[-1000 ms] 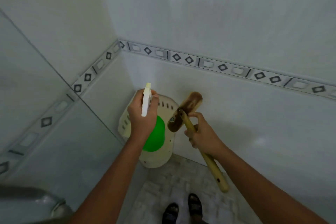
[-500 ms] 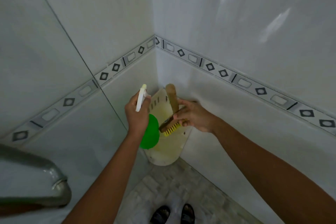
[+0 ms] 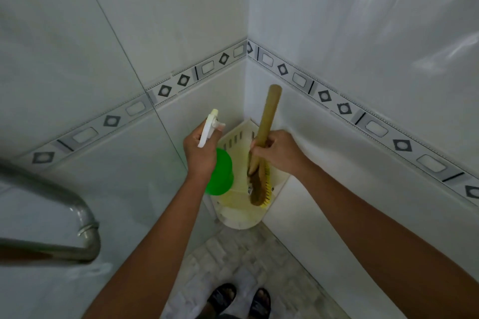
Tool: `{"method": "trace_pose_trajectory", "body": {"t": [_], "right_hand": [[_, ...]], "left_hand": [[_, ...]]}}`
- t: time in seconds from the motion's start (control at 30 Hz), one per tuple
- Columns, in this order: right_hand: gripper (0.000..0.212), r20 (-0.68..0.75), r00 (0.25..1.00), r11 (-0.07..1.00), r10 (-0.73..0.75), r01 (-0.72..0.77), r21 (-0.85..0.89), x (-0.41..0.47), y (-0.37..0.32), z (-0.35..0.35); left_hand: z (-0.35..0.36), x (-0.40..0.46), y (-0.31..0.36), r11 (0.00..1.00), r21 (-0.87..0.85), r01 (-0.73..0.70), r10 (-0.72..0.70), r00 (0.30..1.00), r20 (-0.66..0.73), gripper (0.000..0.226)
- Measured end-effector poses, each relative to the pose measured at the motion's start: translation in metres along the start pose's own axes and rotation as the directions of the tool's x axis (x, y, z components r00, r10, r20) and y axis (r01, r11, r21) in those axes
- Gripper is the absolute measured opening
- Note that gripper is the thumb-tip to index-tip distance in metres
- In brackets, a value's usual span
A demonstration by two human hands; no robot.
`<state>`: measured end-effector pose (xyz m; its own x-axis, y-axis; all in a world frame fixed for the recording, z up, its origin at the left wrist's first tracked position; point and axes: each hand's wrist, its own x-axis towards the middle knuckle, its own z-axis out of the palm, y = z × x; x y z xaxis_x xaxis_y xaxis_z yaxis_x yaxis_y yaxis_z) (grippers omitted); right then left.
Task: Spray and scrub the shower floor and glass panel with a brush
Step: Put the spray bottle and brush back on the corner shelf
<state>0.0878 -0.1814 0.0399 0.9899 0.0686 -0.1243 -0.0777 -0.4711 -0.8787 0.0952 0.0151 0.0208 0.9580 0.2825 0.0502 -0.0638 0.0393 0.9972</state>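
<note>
Basically head view only: tight tiled corner, cream corner caddy [image 3: 241,217] wedged where the two walls meet, patch of stone-pattern shower floor [image 3: 233,261] open below, steel pipe [image 3: 77,217] crowding lower left. Left hand [image 3: 201,155] clenched around green spray bottle [image 3: 220,176], white nozzle up, just beside caddy. Right hand [image 3: 278,154] gripping brush [image 3: 261,163] handle, bristle head down inside caddy.
</note>
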Motion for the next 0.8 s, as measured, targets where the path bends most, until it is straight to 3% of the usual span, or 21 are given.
{"method": "trace_pose_trajectory", "body": {"t": [0.17,0.33,0.53,0.8], "right_hand": [[0.011,0.116,0.993,1.0,-0.03,0.03,0.003,0.007,0.005,-0.002],[0.03,-0.014,1.0,0.997,0.019,-0.018,0.074,0.024,0.023,0.003],[0.027,-0.166,0.986,0.986,0.034,-0.006,0.166,0.035,0.038,0.009],[0.026,-0.132,0.991,0.972,0.01,0.022,0.235,0.038,0.049,0.008]], "left_hand": [[0.004,0.002,-0.006,1.0,-0.023,-0.001,0.001,1.0,0.012,0.026],[0.005,0.009,-0.019,1.0,0.029,-0.005,0.005,1.0,0.011,0.024],[0.01,0.008,-0.024,0.995,0.052,-0.085,0.078,0.988,0.13,0.022],[0.008,0.019,-0.033,0.988,0.081,-0.128,0.108,0.97,0.218,0.022]]}}
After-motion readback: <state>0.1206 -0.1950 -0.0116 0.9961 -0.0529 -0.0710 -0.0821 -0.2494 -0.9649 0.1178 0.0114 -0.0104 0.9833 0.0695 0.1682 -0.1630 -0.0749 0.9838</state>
